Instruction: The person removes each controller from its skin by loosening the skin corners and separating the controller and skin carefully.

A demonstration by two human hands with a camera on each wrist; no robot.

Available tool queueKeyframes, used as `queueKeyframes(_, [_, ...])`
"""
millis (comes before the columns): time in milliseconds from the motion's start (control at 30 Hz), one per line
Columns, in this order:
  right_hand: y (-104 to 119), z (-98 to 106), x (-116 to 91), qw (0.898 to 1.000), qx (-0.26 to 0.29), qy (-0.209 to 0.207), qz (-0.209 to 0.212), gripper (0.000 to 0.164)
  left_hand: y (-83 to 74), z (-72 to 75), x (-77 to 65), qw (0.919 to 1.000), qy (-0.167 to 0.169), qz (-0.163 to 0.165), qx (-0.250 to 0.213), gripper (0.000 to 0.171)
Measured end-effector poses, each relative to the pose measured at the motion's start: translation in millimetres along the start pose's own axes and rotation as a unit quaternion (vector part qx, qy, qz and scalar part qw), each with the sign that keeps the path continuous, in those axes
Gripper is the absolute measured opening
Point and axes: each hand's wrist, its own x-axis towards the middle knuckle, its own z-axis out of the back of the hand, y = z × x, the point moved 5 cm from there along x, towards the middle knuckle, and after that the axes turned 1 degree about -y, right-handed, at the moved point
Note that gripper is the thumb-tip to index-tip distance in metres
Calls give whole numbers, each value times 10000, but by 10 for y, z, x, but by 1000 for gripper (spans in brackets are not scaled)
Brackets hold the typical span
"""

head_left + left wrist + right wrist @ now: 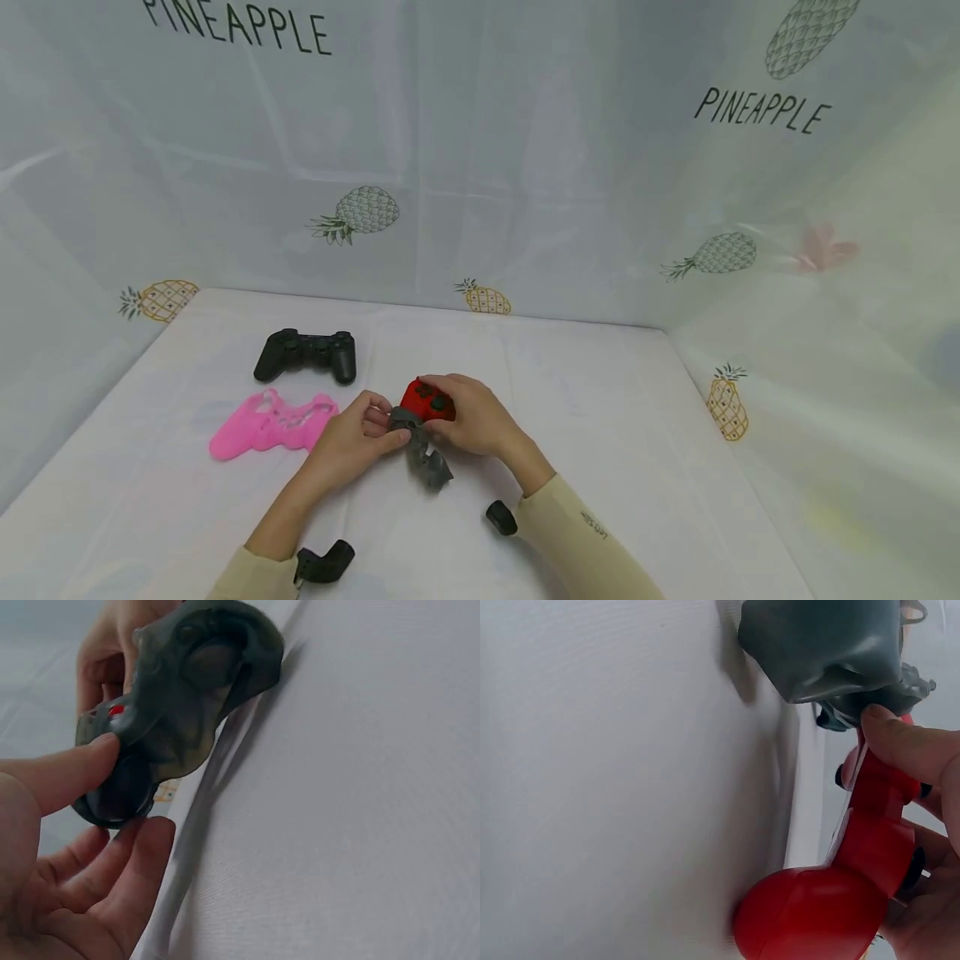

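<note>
In the head view a red game controller (415, 399) is held at the middle of the table, tilted. My right hand (480, 421) grips its right side, thumb on the near edge and fingers over the far side. A limp dark grey silicone controller cover (437, 473) is pulled over the controller's left end, and its other half hangs loose toward me. My left hand (348, 446) pinches the covered end between thumb and fingers. In the right wrist view a bare rounded red handle (810, 915) sticks out below, while the thumb presses near the cover's edge (832, 652).
A pink silicone controller cover (243, 429) lies left of my left hand. Behind it is a black game controller (306, 352). White cloth (600, 433) covers the table, and a pineapple-print curtain (525, 167) stands around its back and sides. Black wrist devices (327, 563) sit at both sleeves.
</note>
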Motion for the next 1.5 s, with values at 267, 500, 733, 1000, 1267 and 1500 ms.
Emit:
queueKeyframes(267, [7, 4, 24, 9996, -73, -276, 17, 65, 5, -3, -30, 9974, -209, 678, 113, 42])
queueKeyframes(500, [24, 29, 26, 9989, -122, -434, -116, 65, -45, -22, -38, 9973, -156, 655, -309, 28])
queueKeyframes(733, [2, 107, -8, 9979, -182, -623, -92, 65, -76, 21, -32, 9997, -254, -6, 16, 19])
queueKeyframes(1000, [-50, 128, -8, 9994, 25, -349, 53, 66, -141, -3, 4, 9887, -107, -1492, 12, 48])
queueKeyframes(1267, [-4, 84, 15, 9987, 42, 64, 497, 67, -162, 54, -2, 9760, -354, -1966, 867, 36])
queueKeyframes(1500, [0, 74, -10, 9975, -51, 233, 672, 66, -168, 19, -8, 9552, -309, -2504, 1550, 19])
